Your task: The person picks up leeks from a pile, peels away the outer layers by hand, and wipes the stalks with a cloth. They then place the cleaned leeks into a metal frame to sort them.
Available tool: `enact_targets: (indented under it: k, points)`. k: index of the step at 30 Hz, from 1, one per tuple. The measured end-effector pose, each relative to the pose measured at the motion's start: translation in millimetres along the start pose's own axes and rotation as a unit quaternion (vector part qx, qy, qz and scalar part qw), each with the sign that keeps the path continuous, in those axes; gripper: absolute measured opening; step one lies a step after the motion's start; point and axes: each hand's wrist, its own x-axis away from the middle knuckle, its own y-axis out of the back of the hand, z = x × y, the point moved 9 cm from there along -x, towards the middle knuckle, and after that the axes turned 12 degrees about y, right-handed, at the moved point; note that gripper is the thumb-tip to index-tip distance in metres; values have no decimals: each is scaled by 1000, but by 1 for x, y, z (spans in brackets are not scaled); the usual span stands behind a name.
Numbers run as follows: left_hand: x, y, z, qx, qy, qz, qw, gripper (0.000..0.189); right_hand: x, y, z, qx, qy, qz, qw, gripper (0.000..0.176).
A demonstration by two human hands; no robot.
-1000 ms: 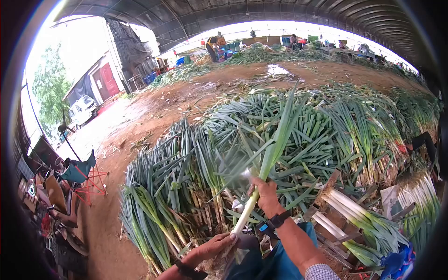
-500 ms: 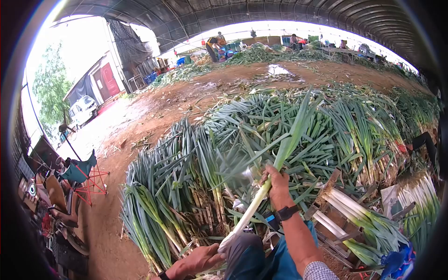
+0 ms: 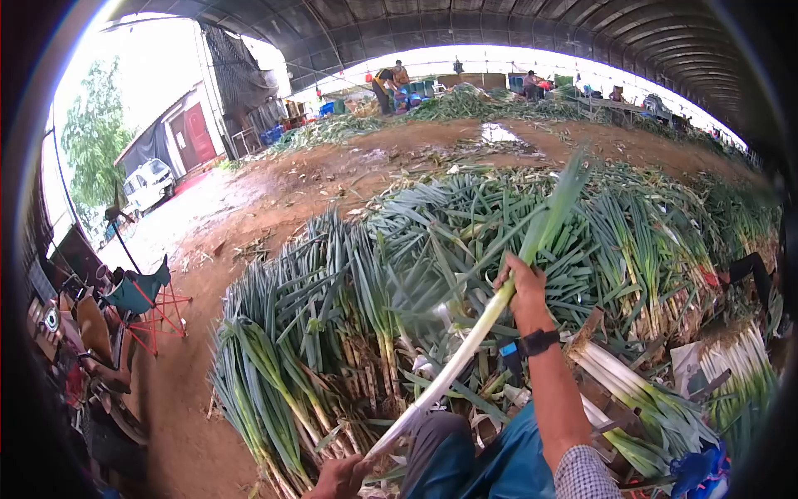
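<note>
A long leek [image 3: 465,353] slants across my lap, its white root end low on the left and its green leaves pointing up and away. My right hand [image 3: 525,291] is closed round the upper shaft, where white turns to green. Down at the root end, my left hand [image 3: 341,476] is closed on the leek, partly cut off by the lower edge of the view. Just beyond and to the left lies a large heap of untrimmed leeks [image 3: 332,291]. White-stemmed leeks [image 3: 615,374] lie in a wooden rack to my right.
More cleaned leeks [image 3: 740,366] lie farther right, near a person's arm [image 3: 748,270]. Blue ties [image 3: 700,472] sit at lower right. A green folding stool [image 3: 141,291] and a parked bicycle stand left on the dirt floor [image 3: 199,391]. Several people work at the back.
Both hands have shifted with the leek: my right hand up and to the right, my left hand down and to the left. More of the white shaft shows between them.
</note>
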Motion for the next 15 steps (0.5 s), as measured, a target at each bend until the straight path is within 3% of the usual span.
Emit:
enact_targets:
  k: [2, 3, 5, 6, 9, 11, 15]
  points:
    - [15, 4, -48, -50, -15, -26, 998, 34, -11, -8, 4, 31, 8, 0, 1000, 24]
    - [20, 7, -45, -50, -3, -28, 998, 38, -20, -12, 3, 44, 10, -3, 999, 24]
    - [27, 19, -3, -164, 99, 14, 981, 36, -30, -21, 5, 45, -11, -4, 999, 21]
    - [35, 20, -36, -115, -31, -55, 991, 40, -36, -24, 4, 14, 3, -17, 1000, 21]
    - [59, 43, 56, -138, 54, -81, 986, 39, -61, -13, 8, 37, -7, -67, 997, 20]
    - [97, 65, 161, -59, 269, -79, 958, 32, -85, 4, 22, 41, 47, -59, 996, 20]
    - [98, 45, 144, -333, 191, -94, 919, 37, -97, 26, 19, 17, 54, -82, 995, 22]
